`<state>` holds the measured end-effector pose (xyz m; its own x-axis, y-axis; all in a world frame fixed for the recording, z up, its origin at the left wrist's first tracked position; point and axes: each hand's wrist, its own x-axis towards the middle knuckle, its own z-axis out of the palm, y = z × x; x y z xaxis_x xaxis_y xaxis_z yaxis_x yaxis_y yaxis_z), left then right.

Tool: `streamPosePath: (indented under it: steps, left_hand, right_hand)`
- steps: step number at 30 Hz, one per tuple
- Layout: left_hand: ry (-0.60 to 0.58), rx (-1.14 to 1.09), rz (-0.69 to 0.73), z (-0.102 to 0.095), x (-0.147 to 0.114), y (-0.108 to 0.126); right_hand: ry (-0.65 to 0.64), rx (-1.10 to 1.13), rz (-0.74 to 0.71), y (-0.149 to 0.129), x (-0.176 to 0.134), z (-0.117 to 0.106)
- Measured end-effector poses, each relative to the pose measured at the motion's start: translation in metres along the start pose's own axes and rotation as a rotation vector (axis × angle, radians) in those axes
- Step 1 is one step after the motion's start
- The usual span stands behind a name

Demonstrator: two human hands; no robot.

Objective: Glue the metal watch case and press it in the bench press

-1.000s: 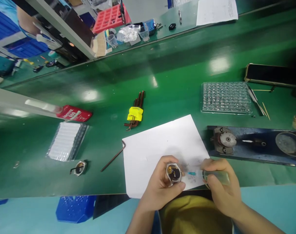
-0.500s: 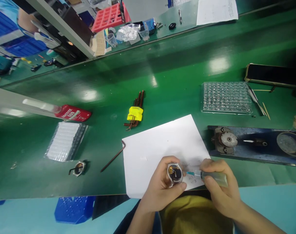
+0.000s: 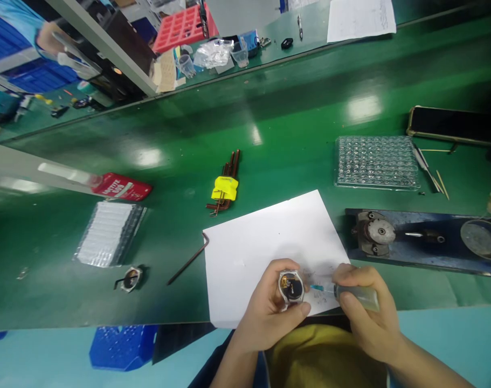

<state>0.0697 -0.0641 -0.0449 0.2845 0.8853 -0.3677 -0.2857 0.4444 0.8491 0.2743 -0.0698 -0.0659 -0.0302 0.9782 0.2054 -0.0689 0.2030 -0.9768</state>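
Two hands are occupied: a watch case (image 3: 291, 287) is gripped between the left hand's (image 3: 267, 312) fingers, while a glue syringe (image 3: 352, 293) is pinched by the right hand (image 3: 366, 315), its teal tip touching the case's edge, above white paper (image 3: 261, 253).

A single head-worn camera looks forward and steeply down from just above the person's lap, close over both hands at the near edge of a green workbench (image 3: 269, 108), which stretches away toward the top.

Bright overhead light, glare patches on the green table (image 3: 269, 108), edges warped and soft
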Motion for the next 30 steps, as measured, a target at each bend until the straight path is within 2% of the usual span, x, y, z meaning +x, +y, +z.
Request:
streamPosePath:
  steps: [3,7,14,25,30]
  left_hand:
    - [0.059,-0.019,-0.034,0.007,-0.002,0.007]
    - [0.07,-0.015,-0.045,0.007,-0.003,0.007]
    - [-0.054,0.017,0.043,-0.008,0.0,-0.01]
    - [-0.121,0.022,0.127,-0.011,0.003,-0.014]
    - [-0.14,0.0,0.117,-0.01,0.002,-0.013]
  right_hand:
    - [0.004,-0.007,-0.003,0.001,-0.001,0.0]
    - [0.01,-0.018,-0.01,0.001,-0.001,-0.001]
    - [0.002,-0.008,-0.003,0.001,-0.002,0.0]
    - [-0.015,-0.011,-0.051,0.0,0.001,0.0]
    - [-0.025,-0.041,-0.07,-0.001,0.005,0.001]
